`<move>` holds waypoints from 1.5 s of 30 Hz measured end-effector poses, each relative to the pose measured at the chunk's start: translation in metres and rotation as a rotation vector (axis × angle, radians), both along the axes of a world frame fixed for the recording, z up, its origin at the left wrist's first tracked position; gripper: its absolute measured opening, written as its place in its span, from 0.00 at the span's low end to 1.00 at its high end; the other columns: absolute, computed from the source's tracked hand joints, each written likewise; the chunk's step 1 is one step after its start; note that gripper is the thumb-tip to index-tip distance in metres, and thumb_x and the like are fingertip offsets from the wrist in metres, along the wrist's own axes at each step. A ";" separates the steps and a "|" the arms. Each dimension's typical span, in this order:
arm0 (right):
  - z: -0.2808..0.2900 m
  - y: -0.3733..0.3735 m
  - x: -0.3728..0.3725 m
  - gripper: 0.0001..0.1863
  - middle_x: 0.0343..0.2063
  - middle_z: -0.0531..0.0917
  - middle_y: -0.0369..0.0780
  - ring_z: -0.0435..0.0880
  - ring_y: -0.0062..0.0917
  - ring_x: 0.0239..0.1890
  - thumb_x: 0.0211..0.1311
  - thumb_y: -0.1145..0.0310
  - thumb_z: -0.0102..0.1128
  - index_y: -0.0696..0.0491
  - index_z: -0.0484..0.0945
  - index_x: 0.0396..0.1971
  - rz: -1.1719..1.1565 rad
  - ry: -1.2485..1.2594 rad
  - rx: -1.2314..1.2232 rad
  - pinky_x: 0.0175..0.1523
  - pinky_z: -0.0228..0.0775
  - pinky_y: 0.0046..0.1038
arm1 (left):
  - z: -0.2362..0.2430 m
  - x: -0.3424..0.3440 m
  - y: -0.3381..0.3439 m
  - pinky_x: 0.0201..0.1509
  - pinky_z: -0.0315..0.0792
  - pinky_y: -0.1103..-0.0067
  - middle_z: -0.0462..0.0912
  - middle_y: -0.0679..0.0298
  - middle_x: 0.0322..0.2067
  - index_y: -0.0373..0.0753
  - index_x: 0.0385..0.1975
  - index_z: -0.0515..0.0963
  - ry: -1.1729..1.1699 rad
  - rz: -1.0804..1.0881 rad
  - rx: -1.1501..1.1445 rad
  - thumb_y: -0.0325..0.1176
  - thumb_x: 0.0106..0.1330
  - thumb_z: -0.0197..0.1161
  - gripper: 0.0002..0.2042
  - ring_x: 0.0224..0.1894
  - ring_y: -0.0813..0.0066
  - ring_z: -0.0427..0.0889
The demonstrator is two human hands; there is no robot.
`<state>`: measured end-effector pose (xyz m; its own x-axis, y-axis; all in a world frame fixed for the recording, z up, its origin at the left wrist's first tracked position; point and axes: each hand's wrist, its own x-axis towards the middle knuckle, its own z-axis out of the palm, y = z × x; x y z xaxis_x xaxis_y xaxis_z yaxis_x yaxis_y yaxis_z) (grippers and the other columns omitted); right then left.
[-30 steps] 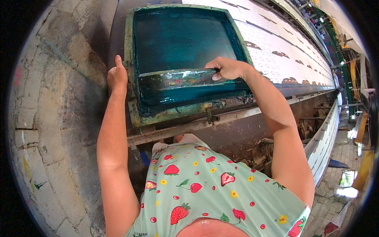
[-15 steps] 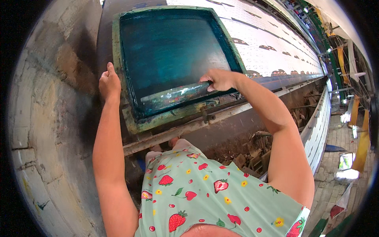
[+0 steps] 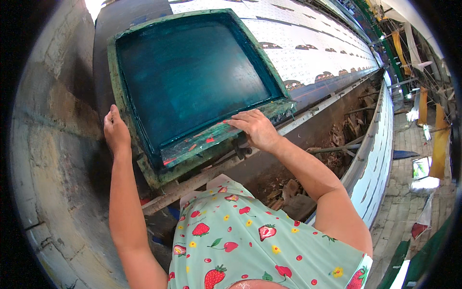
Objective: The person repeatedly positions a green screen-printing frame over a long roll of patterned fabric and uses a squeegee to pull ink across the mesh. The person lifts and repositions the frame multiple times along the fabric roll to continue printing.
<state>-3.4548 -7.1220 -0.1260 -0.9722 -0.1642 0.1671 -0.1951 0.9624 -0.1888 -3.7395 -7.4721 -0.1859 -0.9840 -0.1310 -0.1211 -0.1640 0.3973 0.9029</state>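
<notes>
A large screen-printing frame [image 3: 284, 79] with a green-stained rim lies before me, its mesh [image 3: 192, 72] coated in dark teal ink. My left hand [image 3: 117, 132] is closed at the frame's left edge, its fingertips partly hidden. Along the near inner side of the frame lies a long squeegee [image 3: 204, 140], stained green with red patches. My right hand [image 3: 255, 129] grips the squeegee toward its right end, fingers over the top.
A long printing table carries white sheets [image 3: 317, 53] with dark arched motifs. A metal rail [image 3: 308, 120] borders its near side. Below lies a trough with scraps and debris [image 3: 293, 192]. At left rises a stained wall [image 3: 53, 144].
My right hand has drawn the squeegee nearer, against the frame's near side, and tipped it. The frame and left hand appear further left and lower in the view.
</notes>
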 end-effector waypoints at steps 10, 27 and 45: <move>-0.021 0.042 -0.126 0.30 0.55 0.91 0.43 0.89 0.41 0.59 0.57 0.81 0.63 0.48 0.88 0.62 0.052 0.167 -0.015 0.63 0.75 0.44 | 0.001 0.002 0.002 0.75 0.72 0.62 0.85 0.45 0.67 0.29 0.69 0.80 0.101 0.053 -0.039 0.61 0.87 0.52 0.35 0.71 0.46 0.81; -0.045 0.126 -0.480 0.23 0.46 0.93 0.41 0.94 0.37 0.52 0.65 0.76 0.67 0.41 0.90 0.58 0.043 0.267 0.132 0.58 0.83 0.42 | 0.027 0.016 0.018 0.75 0.72 0.62 0.82 0.49 0.68 0.33 0.76 0.73 0.013 0.236 -0.204 0.54 0.90 0.52 0.31 0.70 0.54 0.81; -0.031 0.129 -0.476 0.23 0.47 0.94 0.46 0.94 0.42 0.48 0.68 0.80 0.61 0.46 0.90 0.59 0.075 0.424 0.161 0.60 0.85 0.44 | 0.030 0.013 0.028 0.72 0.73 0.64 0.85 0.52 0.62 0.34 0.73 0.78 -0.004 0.278 -0.344 0.53 0.89 0.56 0.29 0.64 0.57 0.83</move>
<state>-3.9311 -6.9934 -0.1574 -0.8078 -0.2876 0.5145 -0.2928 0.9534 0.0733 -3.7260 -7.4442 -0.1558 -0.9053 -0.4239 -0.0281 -0.3105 0.6151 0.7248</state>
